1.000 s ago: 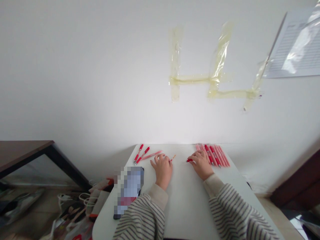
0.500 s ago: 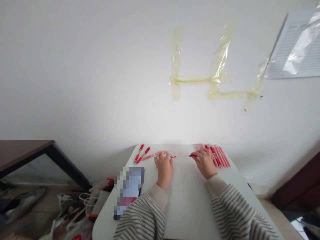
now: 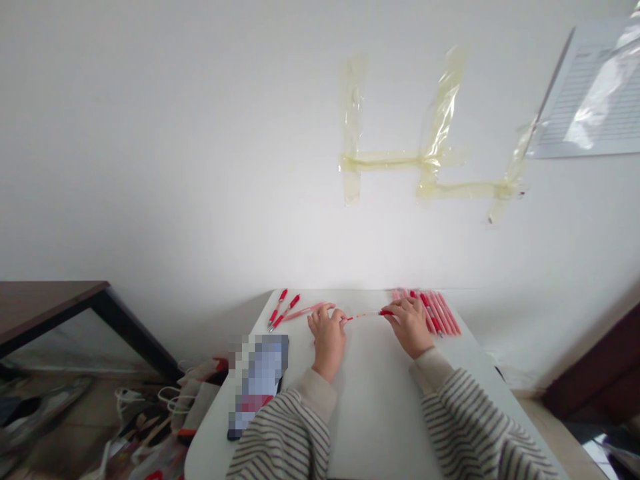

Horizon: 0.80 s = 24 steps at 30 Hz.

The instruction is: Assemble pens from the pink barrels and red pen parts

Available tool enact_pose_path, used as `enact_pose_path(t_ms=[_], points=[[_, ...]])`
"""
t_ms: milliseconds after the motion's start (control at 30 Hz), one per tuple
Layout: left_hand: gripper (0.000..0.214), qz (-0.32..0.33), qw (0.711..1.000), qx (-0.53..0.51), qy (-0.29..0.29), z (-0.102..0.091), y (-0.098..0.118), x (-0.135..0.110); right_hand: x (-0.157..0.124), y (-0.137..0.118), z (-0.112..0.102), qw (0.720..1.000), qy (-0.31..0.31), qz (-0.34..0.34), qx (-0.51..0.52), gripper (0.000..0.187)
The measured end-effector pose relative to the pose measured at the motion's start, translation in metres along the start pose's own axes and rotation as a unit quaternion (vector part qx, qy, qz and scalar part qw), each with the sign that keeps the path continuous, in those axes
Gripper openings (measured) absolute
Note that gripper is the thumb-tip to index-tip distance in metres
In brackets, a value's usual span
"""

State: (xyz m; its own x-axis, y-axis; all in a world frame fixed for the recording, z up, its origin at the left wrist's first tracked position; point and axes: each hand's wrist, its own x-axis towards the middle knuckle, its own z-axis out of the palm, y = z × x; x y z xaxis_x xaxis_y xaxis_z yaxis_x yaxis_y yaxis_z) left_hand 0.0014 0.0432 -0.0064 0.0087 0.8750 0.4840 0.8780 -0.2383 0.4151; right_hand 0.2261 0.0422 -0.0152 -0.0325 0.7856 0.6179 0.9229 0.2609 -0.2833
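Note:
My left hand [image 3: 327, 331] is closed in a pinch on a thin red pen refill [image 3: 356, 316] that points right. My right hand [image 3: 411, 325] is closed on a red pen barrel [image 3: 386, 312] whose end meets the refill's tip. Both hands rest on a white table [image 3: 370, 400] near its far edge. A row of several red and pink pens [image 3: 440, 310] lies just right of my right hand. Two red pens [image 3: 283, 308] and a pink barrel [image 3: 303, 311] lie left of my left hand.
A phone with a blurred screen [image 3: 257, 383] lies on the table's left side. A dark wooden table [image 3: 55, 310] stands at the left, with bags and clutter [image 3: 150, 433] on the floor. The white wall carries strips of yellowed tape [image 3: 425, 167] and a sheet of paper [image 3: 595, 93].
Both hands moved away from me toward the wall and closer together. The refill and the barrel, apart before, now meet tip to end between them.

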Motion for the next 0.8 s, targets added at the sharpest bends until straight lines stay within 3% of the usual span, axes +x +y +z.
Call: enact_pose_path(t_ms=[233, 533, 800], points=[[0.015, 0.023, 0.999, 0.002, -0.042, 0.005, 0.001, -0.001, -0.005, -0.011, -0.001, 1.000, -0.024, 0.001, 0.002, 0.017], [0.015, 0.042, 0.997, -0.023, -0.058, 0.000, 0.005, -0.001, -0.005, -0.011, 0.005, 0.997, -0.061, -0.039, 0.008, 0.016], [0.013, 0.036, 0.996, -0.062, -0.061, 0.001, 0.004, 0.000, -0.005, -0.021, 0.002, 0.997, -0.076, -0.028, 0.010, 0.015]])
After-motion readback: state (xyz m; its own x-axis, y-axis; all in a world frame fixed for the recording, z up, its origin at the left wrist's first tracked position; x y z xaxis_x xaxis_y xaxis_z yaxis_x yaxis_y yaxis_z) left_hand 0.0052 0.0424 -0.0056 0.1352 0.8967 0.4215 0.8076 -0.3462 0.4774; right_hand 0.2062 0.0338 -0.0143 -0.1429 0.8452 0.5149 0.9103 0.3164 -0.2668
